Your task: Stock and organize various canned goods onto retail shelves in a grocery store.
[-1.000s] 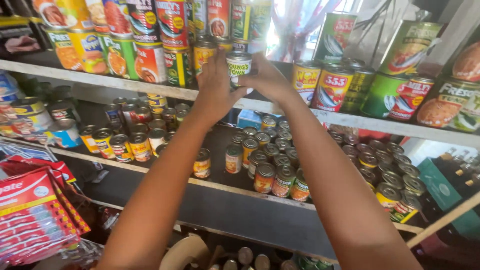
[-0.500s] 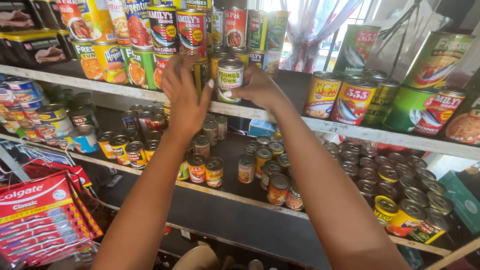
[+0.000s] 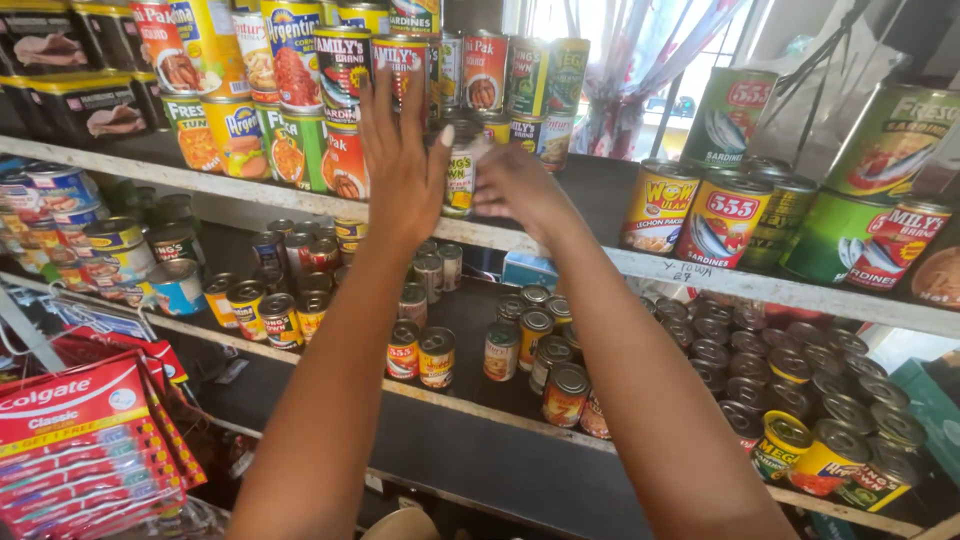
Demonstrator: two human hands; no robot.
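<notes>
Head view, looking up at store shelves: a small can (image 3: 460, 180) with a green and yellow label stands at the front edge of the upper shelf (image 3: 590, 262), near the middle of the picture. The right hand (image 3: 515, 185) closes around it from its 3 o'clock side, fingers wrapped on the label and the top rim. The left hand (image 3: 405, 165) is just at the can's 9 o'clock, palm turned away from the camera, fingers spread and raised, its thumb close to the can's top; whether the thumb touches the can cannot be told.

At 12 o'clock from the can stands a stacked row of tall cans (image 3: 490, 75) with red and green labels. At 9 o'clock, behind the left hand, more stacked cans (image 3: 290, 110) in yellow, green and red fill the shelf. At 3 o'clock, well apart, stand a yellow can (image 3: 660, 208) and a red can (image 3: 722, 228), with larger green cans (image 3: 840, 235) beyond.

At 6 o'clock, on the lower shelf (image 3: 480, 405), small cans (image 3: 530, 350) stand in loose rows, denser toward 4 o'clock. At 8 o'clock, red toothpaste packets (image 3: 75, 440) hang in a bundle.
</notes>
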